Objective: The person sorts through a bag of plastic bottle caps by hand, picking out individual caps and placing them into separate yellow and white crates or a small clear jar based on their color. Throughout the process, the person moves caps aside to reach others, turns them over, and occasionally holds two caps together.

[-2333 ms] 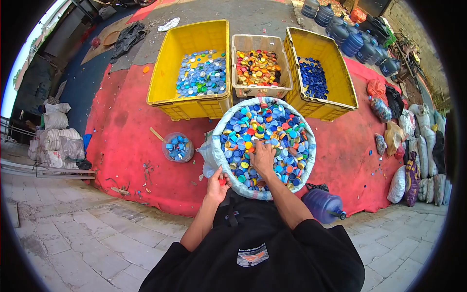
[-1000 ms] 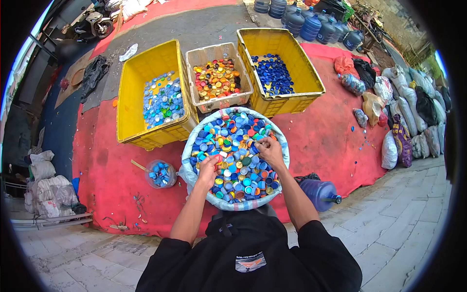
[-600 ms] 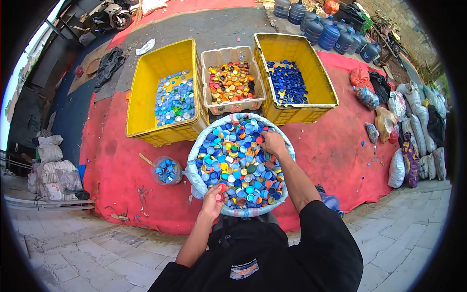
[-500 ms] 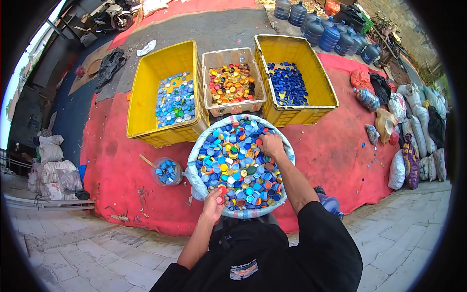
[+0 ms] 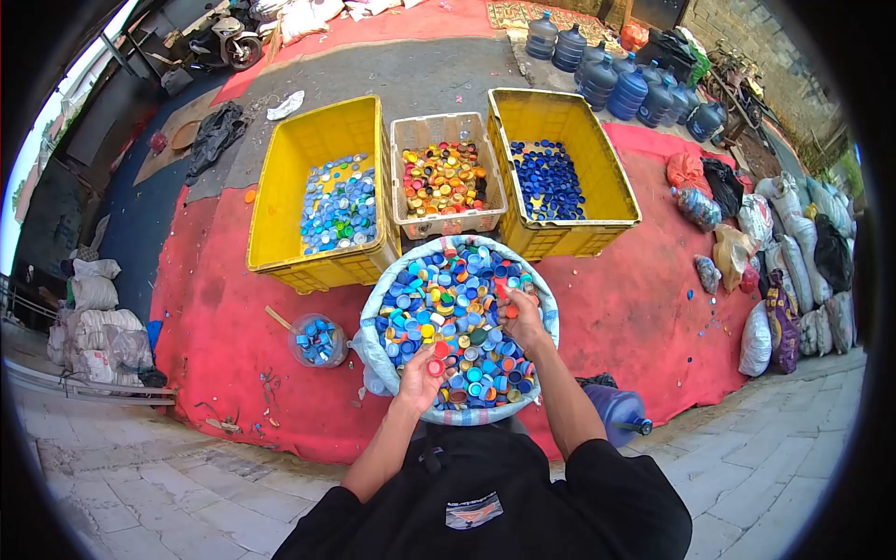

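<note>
A round sack-lined tub (image 5: 371, 308) full of mixed coloured bottle caps (image 5: 462, 317) stands in front of my body. Over its lower left part, my left hand (image 5: 417, 378) holds red caps (image 5: 436, 367) in its fingers. My right hand (image 5: 523, 315) is above the right side of the caps, its fingers closed on a red cap (image 5: 511, 311). Behind the tub are a yellow crate (image 5: 271, 201) with light blue and some green caps, a whitish crate (image 5: 455, 224) with yellow, orange and red caps, and another yellow crate (image 5: 611, 187) with dark blue caps.
A clear container (image 5: 319, 340) of blue pieces sits left of the tub on the red mat (image 5: 224, 345). A large blue bottle (image 5: 618, 415) lies at the lower right. Water jugs (image 5: 627, 93) stand at the back right, filled sacks (image 5: 798, 252) at the right, more sacks (image 5: 103, 327) at the left.
My right hand has drawn back from the caps toward me, with a red cap now showing at its fingers. My left hand has moved slightly right and up. The view has shifted a little.
</note>
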`<action>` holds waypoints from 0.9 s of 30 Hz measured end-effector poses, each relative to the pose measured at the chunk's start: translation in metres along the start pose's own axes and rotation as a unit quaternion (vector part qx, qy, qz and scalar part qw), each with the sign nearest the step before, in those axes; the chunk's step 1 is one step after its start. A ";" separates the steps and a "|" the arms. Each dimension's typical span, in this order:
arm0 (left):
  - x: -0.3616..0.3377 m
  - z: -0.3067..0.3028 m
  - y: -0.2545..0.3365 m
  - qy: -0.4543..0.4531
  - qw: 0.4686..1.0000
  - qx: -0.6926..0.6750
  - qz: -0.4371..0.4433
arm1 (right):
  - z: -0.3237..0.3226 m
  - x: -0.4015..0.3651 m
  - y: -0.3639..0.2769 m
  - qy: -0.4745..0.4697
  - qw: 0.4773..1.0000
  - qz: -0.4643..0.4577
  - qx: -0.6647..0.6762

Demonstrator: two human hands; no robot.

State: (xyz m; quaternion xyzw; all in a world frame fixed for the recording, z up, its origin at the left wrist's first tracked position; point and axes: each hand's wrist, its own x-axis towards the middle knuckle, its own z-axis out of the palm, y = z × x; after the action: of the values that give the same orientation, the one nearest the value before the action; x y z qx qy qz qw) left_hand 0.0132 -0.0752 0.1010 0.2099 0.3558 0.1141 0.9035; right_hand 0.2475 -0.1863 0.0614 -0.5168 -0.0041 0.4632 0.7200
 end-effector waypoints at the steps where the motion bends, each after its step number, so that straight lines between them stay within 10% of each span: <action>1: 0.002 0.005 0.002 -0.010 1.000 -0.007 0.003 | 0.007 -0.017 0.003 -0.019 0.997 0.018 0.076; 8: 0.018 0.009 -0.006 -0.045 0.998 -0.036 0.001 | 0.046 -0.098 0.042 -0.048 0.945 0.054 0.319; 19: 0.044 0.017 -0.008 0.004 0.995 -0.090 -0.044 | 0.064 -0.092 0.048 0.105 0.941 0.048 0.318; 25: 0.117 0.140 0.133 -0.146 0.976 -0.150 0.063 | 0.117 0.003 -0.108 -0.144 0.922 -0.070 0.353; 27: 0.119 0.170 0.164 -0.038 0.986 -0.097 0.129 | 0.102 0.048 -0.118 -0.151 0.932 -0.098 0.315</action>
State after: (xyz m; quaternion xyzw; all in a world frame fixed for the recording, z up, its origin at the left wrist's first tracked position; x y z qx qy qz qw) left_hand 0.2069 0.0618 0.2176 0.1692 0.2787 0.2553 0.9102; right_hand 0.3042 -0.0829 0.1745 -0.1848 -0.0173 0.4405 0.8784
